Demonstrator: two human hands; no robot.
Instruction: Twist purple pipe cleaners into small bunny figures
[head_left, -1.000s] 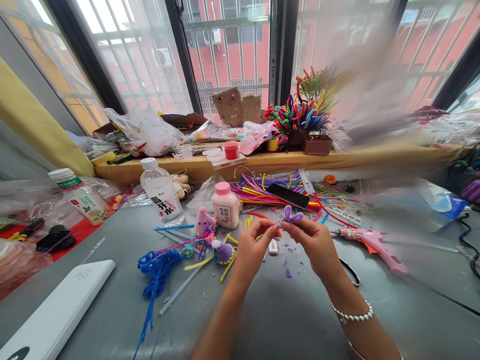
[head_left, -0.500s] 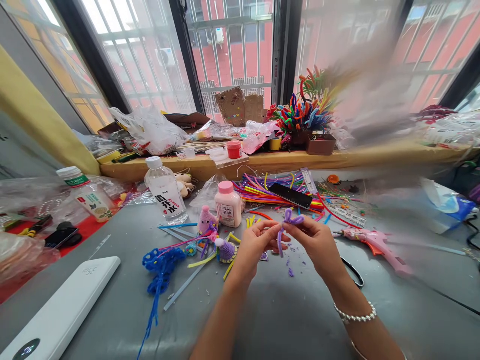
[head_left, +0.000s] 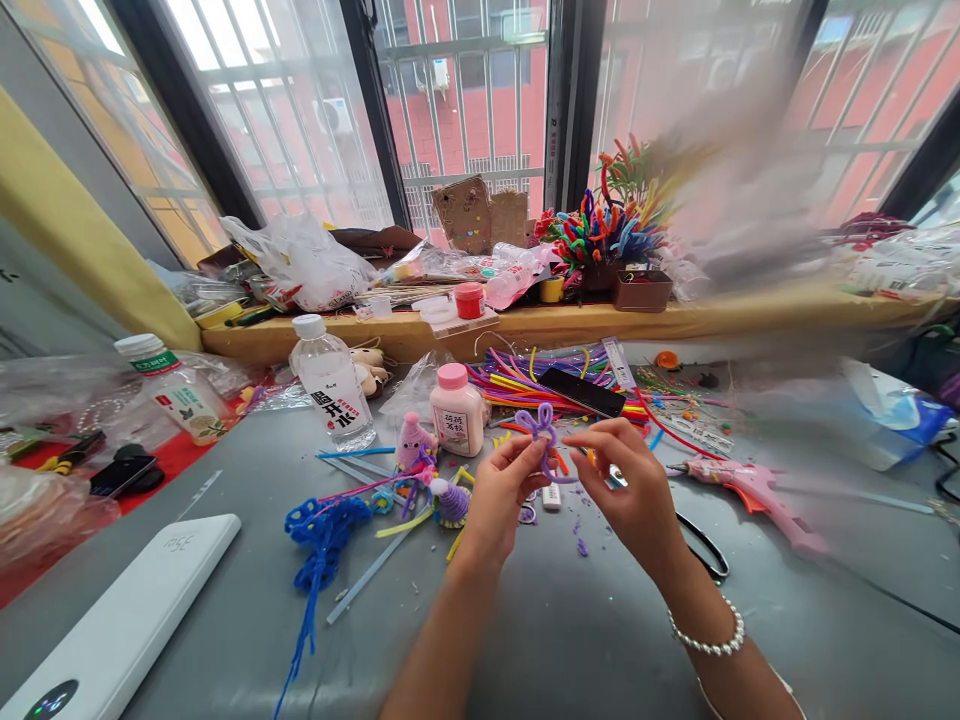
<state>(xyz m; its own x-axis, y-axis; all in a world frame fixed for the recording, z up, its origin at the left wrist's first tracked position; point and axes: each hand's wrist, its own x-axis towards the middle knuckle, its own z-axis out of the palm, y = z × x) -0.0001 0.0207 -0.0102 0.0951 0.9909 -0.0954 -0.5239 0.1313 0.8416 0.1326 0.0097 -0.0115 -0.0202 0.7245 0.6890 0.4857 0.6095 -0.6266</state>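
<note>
A purple pipe cleaner (head_left: 539, 420) bent into flower-like loops is pinched between the thumb and fingers of my left hand (head_left: 504, 488). Its loose tail curves down and right below the loops. Close beside it on the right, my right hand (head_left: 626, 480) has index finger and thumb apart, their tips near the tail; I see nothing held in it. Purple fuzz scraps (head_left: 582, 547) lie on the table under the hands. Left of my left hand are a pink crocheted figure (head_left: 415, 442), a purple coiled piece (head_left: 452, 503) and a blue fuzzy piece (head_left: 322, 530).
A pink glue gun (head_left: 757, 490) with a cord lies at the right. Behind the hands are a pink-capped bottle (head_left: 457, 410), a water bottle (head_left: 334, 385), a phone (head_left: 582, 392) and a bundle of pipe cleaners (head_left: 510, 375). A white power bank (head_left: 135, 610) rests front left.
My right hand has come off the loops and moved slightly right, its fingers parting. The purple pipe cleaner has shifted left and turned, now held by my left hand with the loops facing up.
</note>
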